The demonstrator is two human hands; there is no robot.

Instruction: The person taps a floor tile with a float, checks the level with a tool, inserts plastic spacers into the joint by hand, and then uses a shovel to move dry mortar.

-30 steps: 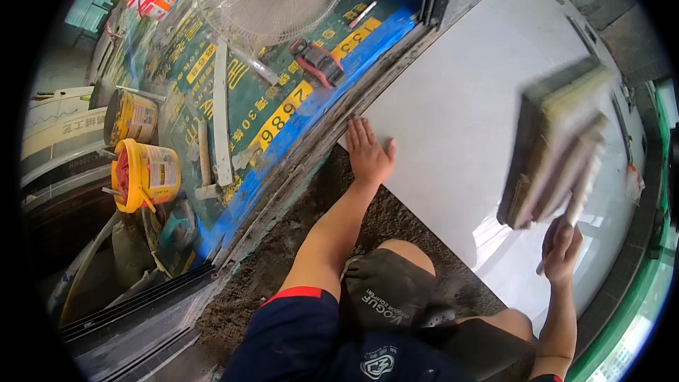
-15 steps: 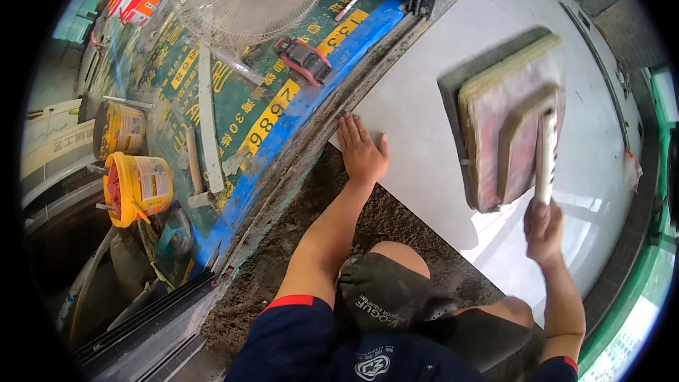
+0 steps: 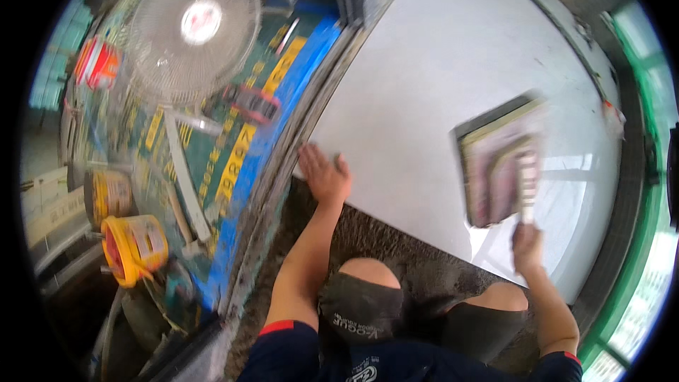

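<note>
In my right hand [image 3: 527, 246] is the pale, dark-banded handle of a broad, rectangular tile tamper [image 3: 501, 173]. Its reddish-brown back carries a raised bar and its edge is yellowish. The tamper is slightly blurred and hovers over a large light-grey floor tile [image 3: 410, 99], with a dark shadow beside it. My left hand [image 3: 325, 175] lies palm down on the tile's near left corner, fingers stretched, next to the door track. Past the tile's near edge lies dark, crumbly mortar [image 3: 368, 233], close to my knees.
Left of the dirty door track [image 3: 300, 110], a green and blue printed sheet [image 3: 212, 177] holds a fan [image 3: 194, 28], a red-black tool [image 3: 254, 102], a hammer [image 3: 180, 219] and a long pale strip [image 3: 185, 177]. Yellow buckets [image 3: 134, 247] stand farther left. A green frame [image 3: 629, 269] borders the right.
The tamper has dropped lower and nearer the tile, its shadow now closer to it. My left hand stays at the corner. The whole view has turned and shifted.
</note>
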